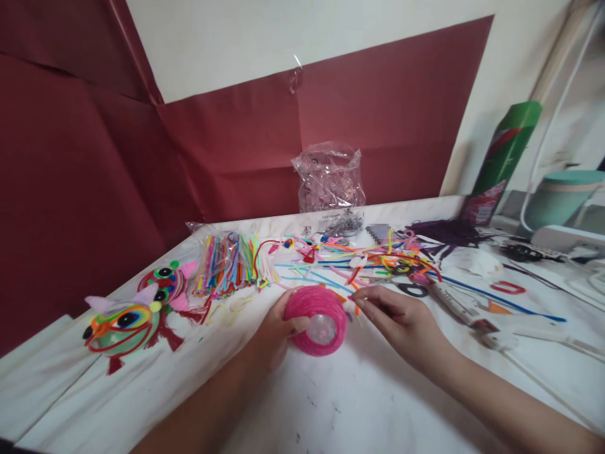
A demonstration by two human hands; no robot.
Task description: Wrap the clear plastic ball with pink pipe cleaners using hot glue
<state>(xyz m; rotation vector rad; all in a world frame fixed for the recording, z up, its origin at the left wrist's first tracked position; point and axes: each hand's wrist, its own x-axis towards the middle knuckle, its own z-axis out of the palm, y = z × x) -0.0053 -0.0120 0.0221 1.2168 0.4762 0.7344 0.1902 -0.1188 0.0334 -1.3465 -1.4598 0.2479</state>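
Observation:
My left hand [278, 325] is closed around the side of a round pink form [297, 309], its thumb near the rim. Fuzzy pink strands wind round it in rings, and a clear plastic middle [322, 329] shows at its centre. Just to the right, my right hand [392, 315] pinches thumb and forefinger together close to the form's edge. A tiny reddish bit shows at those fingertips, too small to name. Behind both hands lie loose pipe cleaners [326, 282] in many colours. Dark-handled scissors [412, 289] rest just beyond my right hand.
Two decorated animal-head figures [123, 331] with tassels stand at left. A bagged pipe cleaner bundle [231, 261] lies behind them. At right are a white glue gun [456, 302], purple fringe [439, 232], a green can [505, 161] and a teal cup [560, 198]. A clear bag [331, 180] stands at the back.

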